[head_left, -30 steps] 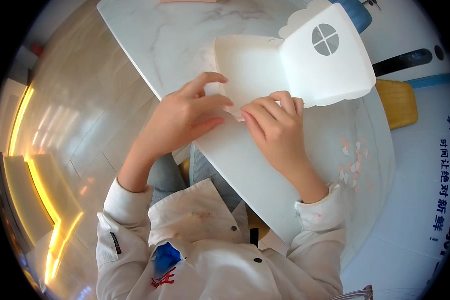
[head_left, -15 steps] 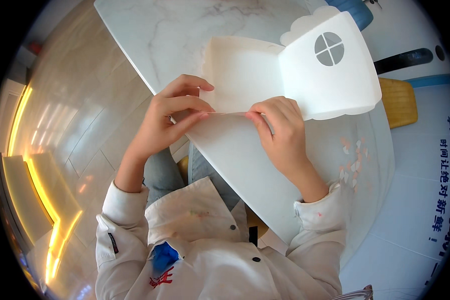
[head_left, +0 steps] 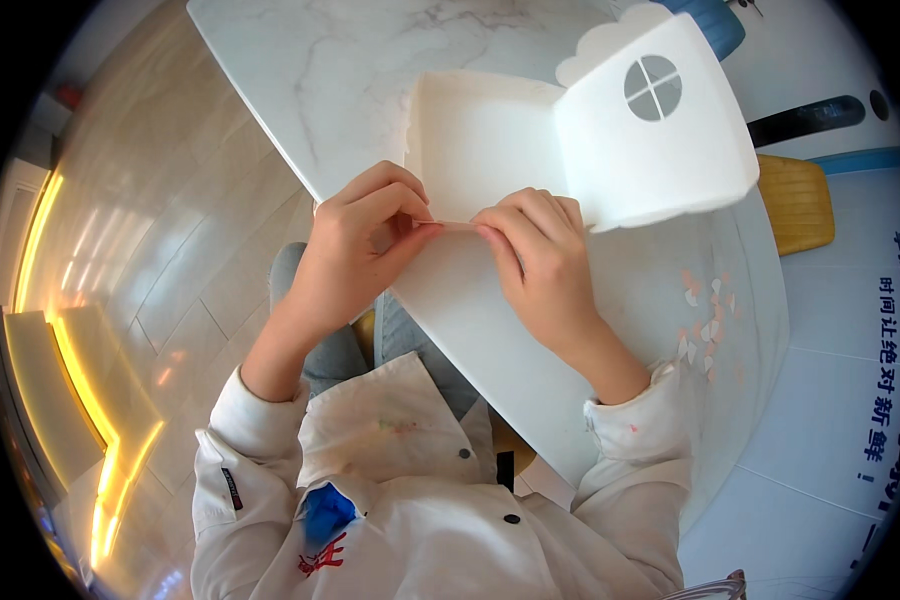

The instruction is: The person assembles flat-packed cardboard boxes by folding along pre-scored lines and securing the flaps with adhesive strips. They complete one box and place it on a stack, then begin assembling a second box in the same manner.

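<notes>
A white cardboard box (head_left: 485,150) stands on the marble-patterned table, with its lid (head_left: 605,145) tilted back to the right. The lid has a scalloped edge and a round window crossed by two bars. At the box's near side, both hands pinch a thin front edge (head_left: 457,226) of the card between thumbs and fingers. My left hand (head_left: 345,245) is closed at the near left corner, its fingertips partly hidden. My right hand (head_left: 540,265) is closed on the same edge a short way to the right, knuckles up.
Small pink and white scraps (head_left: 710,330) lie on the table (head_left: 500,320) to the right of my right hand. Beyond the table's right edge are a yellow wooden seat (head_left: 795,205) and a blue seat (head_left: 710,28). The near table edge runs diagonally below my hands.
My left hand has shifted right and its fingers have curled in more. My right hand has slid slightly left, so the two are closer together. The box's lid has moved slightly up and left.
</notes>
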`<state>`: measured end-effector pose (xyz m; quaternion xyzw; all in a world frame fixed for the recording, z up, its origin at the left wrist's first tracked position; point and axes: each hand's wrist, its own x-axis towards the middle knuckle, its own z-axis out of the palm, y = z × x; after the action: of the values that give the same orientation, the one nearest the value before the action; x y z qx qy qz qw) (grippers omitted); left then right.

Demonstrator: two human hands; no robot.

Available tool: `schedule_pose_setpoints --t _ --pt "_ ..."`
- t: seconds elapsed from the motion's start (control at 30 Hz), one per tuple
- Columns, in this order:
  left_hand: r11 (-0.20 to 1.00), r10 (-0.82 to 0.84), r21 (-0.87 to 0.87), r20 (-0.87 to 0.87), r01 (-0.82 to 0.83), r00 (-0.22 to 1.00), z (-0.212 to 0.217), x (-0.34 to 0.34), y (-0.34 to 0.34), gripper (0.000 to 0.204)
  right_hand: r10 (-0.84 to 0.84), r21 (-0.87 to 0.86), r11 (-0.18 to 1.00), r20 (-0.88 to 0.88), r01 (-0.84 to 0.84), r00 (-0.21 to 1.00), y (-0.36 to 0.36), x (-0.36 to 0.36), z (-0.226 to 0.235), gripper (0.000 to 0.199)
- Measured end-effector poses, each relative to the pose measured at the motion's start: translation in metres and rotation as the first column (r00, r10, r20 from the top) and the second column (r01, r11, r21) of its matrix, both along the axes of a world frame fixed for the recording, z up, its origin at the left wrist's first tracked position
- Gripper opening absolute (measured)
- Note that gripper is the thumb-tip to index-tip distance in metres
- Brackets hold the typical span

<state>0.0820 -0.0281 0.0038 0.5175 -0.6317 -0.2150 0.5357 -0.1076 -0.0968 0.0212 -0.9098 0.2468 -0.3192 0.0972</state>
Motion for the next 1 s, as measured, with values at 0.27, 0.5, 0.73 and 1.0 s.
schedule_pose_setpoints --t 0.27,0.5,0.73,1.0 --pt "0.966 0.031 0.257 -0.153 0.010 0.988 0.009 -0.005 0.001 0.009 -0.018 0.045 0.999 -0.031 0.019 0.999 0.001 -0.004 -0.004 0.012" --pt "0.969 -0.028 0.246 -0.044 0.038 0.999 0.012 -0.003 0.000 0.011 0.000 0.092 0.996 -0.012 0.002 1.000 0.000 -0.003 -0.005 0.011" --pt "0.990 0.071 0.112 0.166 -0.090 0.984 0.008 -0.011 -0.004 0.018 0.015 0.123 0.992 0.070 -0.024 0.997 -0.004 0.001 -0.009 0.011" --pt "0.994 -0.109 0.069 0.480 0.086 0.871 0.019 -0.008 -0.007 0.029 0.066 0.057 0.996 0.108 -0.073 0.992 -0.004 0.007 -0.012 0.012"
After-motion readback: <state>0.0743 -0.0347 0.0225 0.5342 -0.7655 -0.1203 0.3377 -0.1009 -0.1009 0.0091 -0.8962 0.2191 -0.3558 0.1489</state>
